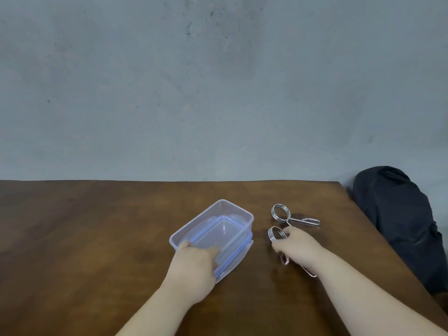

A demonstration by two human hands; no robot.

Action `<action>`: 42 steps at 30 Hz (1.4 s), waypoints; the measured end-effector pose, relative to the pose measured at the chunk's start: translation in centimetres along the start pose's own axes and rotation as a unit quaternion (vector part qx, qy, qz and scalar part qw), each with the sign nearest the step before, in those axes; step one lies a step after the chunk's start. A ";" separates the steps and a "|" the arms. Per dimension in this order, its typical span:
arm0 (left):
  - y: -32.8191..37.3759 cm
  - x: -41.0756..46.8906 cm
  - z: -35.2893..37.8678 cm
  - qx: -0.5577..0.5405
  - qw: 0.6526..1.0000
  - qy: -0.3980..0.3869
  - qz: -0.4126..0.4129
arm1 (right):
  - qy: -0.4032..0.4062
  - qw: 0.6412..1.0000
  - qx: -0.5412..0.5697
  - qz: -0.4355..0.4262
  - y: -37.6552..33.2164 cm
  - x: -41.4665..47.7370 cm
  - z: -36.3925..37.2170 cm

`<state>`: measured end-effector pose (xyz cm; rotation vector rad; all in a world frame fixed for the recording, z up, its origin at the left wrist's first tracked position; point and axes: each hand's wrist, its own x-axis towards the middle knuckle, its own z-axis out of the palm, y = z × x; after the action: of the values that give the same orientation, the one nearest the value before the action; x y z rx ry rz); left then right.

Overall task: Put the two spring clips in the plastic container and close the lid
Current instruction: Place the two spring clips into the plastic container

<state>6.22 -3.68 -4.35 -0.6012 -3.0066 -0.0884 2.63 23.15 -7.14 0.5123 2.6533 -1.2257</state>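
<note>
A clear plastic container (218, 209) stands open on the brown table, resting on its blue-rimmed lid (238, 259), which lies underneath it. My left hand (194, 265) grips the container's near rim, fingers reaching inside. Two metal spring clips lie to the right of the container. The far spring clip (281, 212) rests free on the table, handles pointing right. My right hand (297, 246) is closed around the near spring clip (275, 235), whose coil shows at my fingertips and whose handles stick out under my wrist.
The wooden table (97, 238) ends at a grey wall behind and at a slanting edge on the right. A dark bag or cloth bundle (397, 214) sits beyond that right edge.
</note>
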 end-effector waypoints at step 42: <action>-4.3 -0.9 5.5 -0.476 0.878 0.046 0.017 | -0.097 0.871 -0.309 -0.370 -9.4 -2.4 5.0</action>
<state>5.07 -7.58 -10.09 -0.6489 -2.6693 -1.5869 1.40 13.09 -3.10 -0.7460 2.8950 -0.3977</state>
